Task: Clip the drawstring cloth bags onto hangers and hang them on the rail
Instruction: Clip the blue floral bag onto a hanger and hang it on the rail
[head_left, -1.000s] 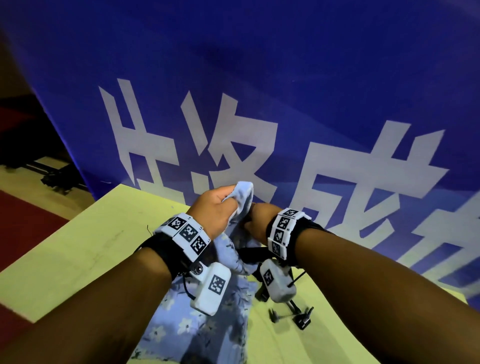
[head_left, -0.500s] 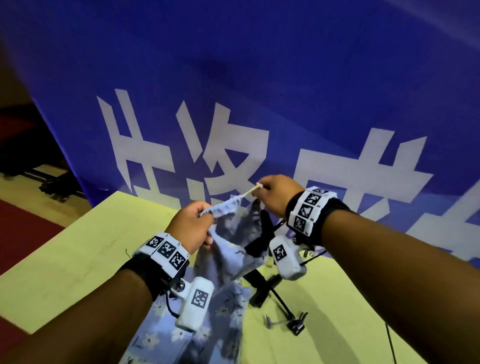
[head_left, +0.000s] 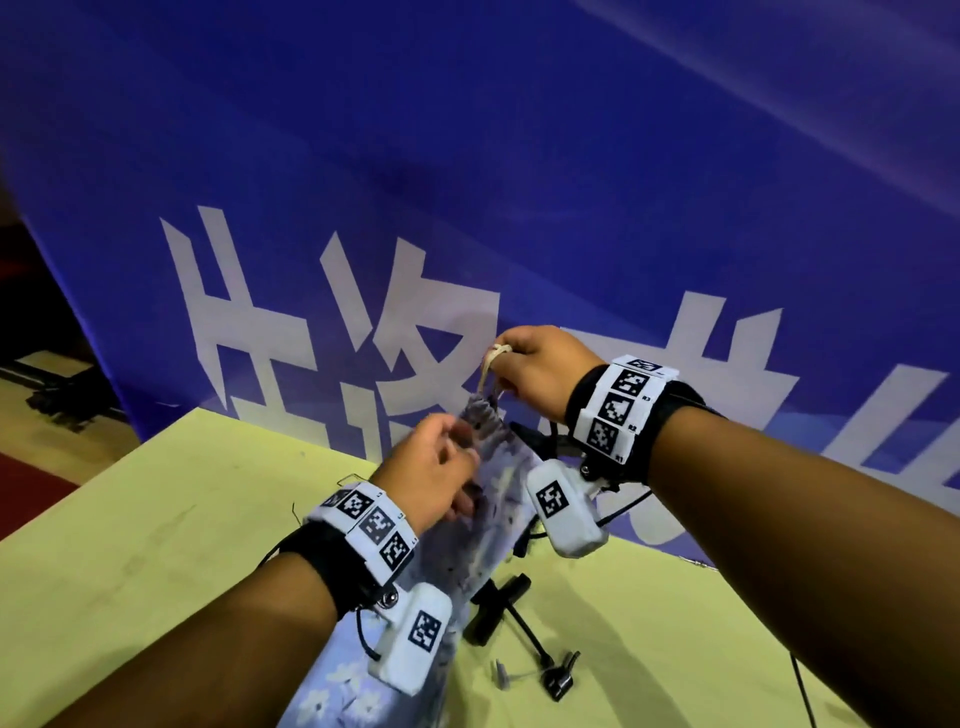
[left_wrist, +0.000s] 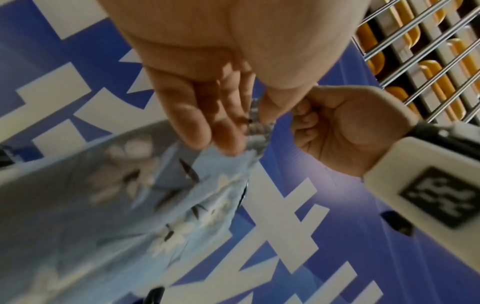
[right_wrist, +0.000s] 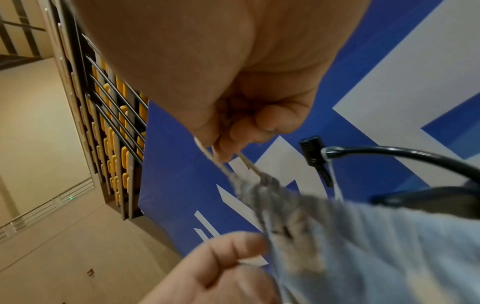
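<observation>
Pale blue cotton with white daisies makes up the drawstring bag (head_left: 488, 499), and right now it is strung between two hands above the yellow-green counter (head_left: 156, 545). The right hand (head_left: 540, 374) has its fingers clenched around the beige drawstring (head_left: 491, 364), pulling it up and away so the mouth of the bag (right_wrist: 275, 197) puckers into tight gathers just below that grip. The left hand (head_left: 431, 467) sits lower and to the near side, its thumb and fingertips pinching the gathered edge of the cloth; the wrist view shows the other fingers fairly straight, so it looks like a light hold rather than a fist. The rest of the bag trails down from both grips onto the counter towards the person.

As for progress, I would say the job has barely started on this bag. It is being cinched shut, not clipped. A black clip hanger (head_left: 498, 603) lies on the counter under the right wrist, beyond the hanging cloth, with its small clips (head_left: 558, 680) out at the near end, and nothing is fastened in them. A dark curved piece (right_wrist: 389, 152) shows close beside the right grip in the wrist view; I cannot tell whether it is the hanger's hook. No rail is in sight from here, nor any bag already hung. So what remains, by my reckoning: finish drawing the cord, clip the bag on, then hang it.
</observation>
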